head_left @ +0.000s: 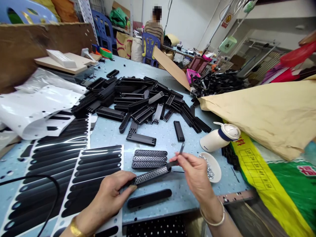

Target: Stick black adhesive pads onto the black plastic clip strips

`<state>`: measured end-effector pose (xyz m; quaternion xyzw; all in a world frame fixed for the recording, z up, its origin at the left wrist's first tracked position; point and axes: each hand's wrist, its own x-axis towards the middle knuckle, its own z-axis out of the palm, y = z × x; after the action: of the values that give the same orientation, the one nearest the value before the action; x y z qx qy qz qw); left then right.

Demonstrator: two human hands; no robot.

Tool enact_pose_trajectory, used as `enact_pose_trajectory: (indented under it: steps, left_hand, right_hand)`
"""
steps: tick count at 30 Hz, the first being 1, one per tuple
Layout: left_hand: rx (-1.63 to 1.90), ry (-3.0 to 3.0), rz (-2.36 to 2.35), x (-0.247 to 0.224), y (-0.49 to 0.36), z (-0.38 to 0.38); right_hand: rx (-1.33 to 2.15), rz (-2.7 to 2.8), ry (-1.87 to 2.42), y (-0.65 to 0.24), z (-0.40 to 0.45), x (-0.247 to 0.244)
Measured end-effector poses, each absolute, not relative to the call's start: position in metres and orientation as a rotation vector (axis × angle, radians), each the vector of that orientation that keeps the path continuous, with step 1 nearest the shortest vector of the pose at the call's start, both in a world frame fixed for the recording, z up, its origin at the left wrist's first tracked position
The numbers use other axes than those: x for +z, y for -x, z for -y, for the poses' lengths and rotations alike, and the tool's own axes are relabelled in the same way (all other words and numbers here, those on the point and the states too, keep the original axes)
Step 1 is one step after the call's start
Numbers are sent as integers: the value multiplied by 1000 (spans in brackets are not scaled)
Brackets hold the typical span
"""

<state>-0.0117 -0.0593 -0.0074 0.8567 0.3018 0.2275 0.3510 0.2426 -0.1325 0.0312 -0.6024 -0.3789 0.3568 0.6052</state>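
My left hand [112, 191] pinches the near end of a long black plastic bar [150, 176] with a diamond-pattern face, tilted up to the right. At the bar's far end, my right hand [194, 171] grips a thin black strip [175, 162]. One end of the strip meets the bar; the other pokes up past the fingers. Several matching patterned bars [149, 159] lie side by side just behind. A smooth-faced black bar [149, 198] rests near the table edge, below the held one. Left of my left hand are sheets of black rounded strips [97, 174].
A heap of black plastic bars [138, 95] covers the table's middle. On the right are a white dish [216, 166] of small metal parts, a cream bottle [217, 138] and brown paper [259, 112]. A black cable [55, 184] crosses the left side. Another person [154, 28] sits far back.
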Motion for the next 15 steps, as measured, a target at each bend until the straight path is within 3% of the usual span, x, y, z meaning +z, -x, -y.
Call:
enact_pose_trajectory:
  steps: [4, 10, 15]
  left_hand:
    - [655, -2256, -762, -10, 10, 59]
    - [744, -2211, -860, -15, 12, 58]
    - [714, -2079, -990, 10, 18, 61]
  right_hand:
    - [749, 730, 1386, -263, 139, 31]
    - [598, 1473, 1606, -248, 147, 37]
    - [507, 1854, 1567, -223, 142, 37]
